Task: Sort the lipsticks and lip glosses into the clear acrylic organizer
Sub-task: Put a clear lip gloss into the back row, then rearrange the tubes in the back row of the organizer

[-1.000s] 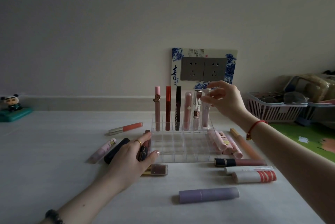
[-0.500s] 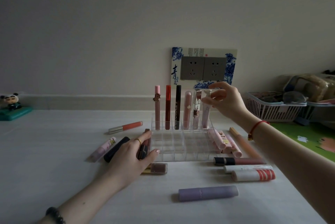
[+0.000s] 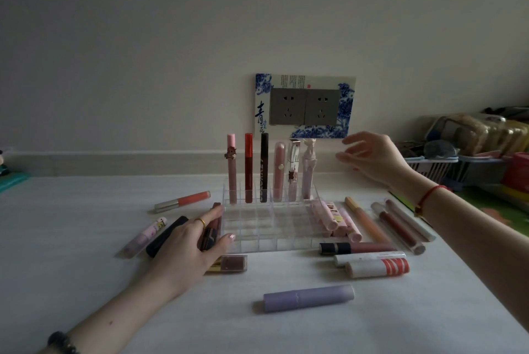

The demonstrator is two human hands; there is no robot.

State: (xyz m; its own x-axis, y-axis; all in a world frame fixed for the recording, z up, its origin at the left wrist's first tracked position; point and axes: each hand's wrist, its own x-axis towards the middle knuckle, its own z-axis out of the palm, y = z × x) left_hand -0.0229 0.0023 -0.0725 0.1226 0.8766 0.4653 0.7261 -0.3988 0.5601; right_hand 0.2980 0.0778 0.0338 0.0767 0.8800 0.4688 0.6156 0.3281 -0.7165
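Observation:
The clear acrylic organizer [image 3: 266, 242] sits mid-table, its back row holding several upright tubes; the rightmost is a pale pink lip gloss [image 3: 308, 173]. My right hand [image 3: 375, 157] hovers open just right of that gloss, apart from it. My left hand [image 3: 190, 244] rests on the table against the organizer's left wall, fingers on a dark brown lipstick [image 3: 211, 232] lying there. Loose tubes lie around: an orange gloss [image 3: 183, 201], a black tube [image 3: 166, 235], a lilac tube [image 3: 308, 297], a striped white tube [image 3: 378, 267].
A square brown gloss [image 3: 230, 263] lies under my left palm's edge. Pink tubes [image 3: 333, 220] and long glosses [image 3: 400, 224] crowd the organizer's right side. White baskets [image 3: 435, 166] stand at the right; a wall socket plate [image 3: 305, 106] is behind.
My right hand let go of the pale pink gloss, now standing in the back row's right slot, and drew away to the right with fingers spread. The left hand stayed put.

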